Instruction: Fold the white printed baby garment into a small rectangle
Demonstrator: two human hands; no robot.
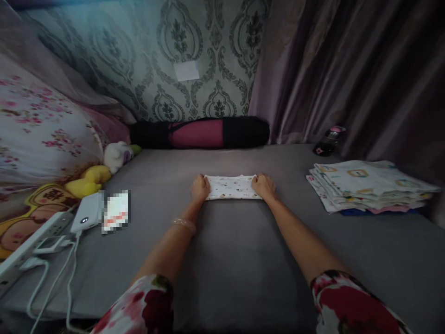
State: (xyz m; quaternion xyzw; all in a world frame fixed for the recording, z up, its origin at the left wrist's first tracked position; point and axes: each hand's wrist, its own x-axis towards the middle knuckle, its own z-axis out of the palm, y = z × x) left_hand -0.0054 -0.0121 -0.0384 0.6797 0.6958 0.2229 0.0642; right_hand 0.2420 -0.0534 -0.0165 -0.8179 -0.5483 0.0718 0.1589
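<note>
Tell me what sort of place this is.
Probably a bedroom or similar room in a home: it has patterned wallpaper, long purplish curtains, and soft toys lined up beside a floral fabric at left.

No text can be read; the dark characters (51, 193) on the yellow toy (29, 219) are too blurred.
</note>
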